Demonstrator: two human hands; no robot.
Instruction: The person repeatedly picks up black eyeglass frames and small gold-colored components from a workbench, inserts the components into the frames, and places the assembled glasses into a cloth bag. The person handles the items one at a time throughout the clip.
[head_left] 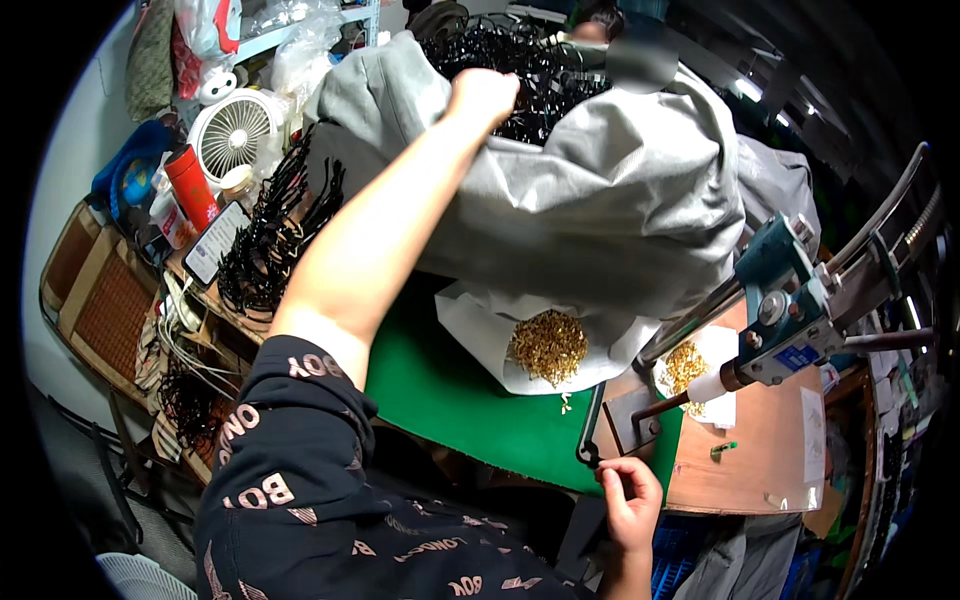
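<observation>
Workbench (430, 370) with a green top, seen from above by the person working at it. The left hand (485, 103) stretches far forward to a heap of black strips (548, 62) in a large grey cloth (640, 190); its fingers are curled in, and whether they grip anything cannot be told. At the front edge, the right hand (630, 497) has thumb and forefinger pinched together on the near end of a thin black strip (591, 425), which slants beside the metal plate (622, 412) of a blue-green press (785, 300). Small gold pieces (549, 346) lie piled on the cloth's near flap.
</observation>
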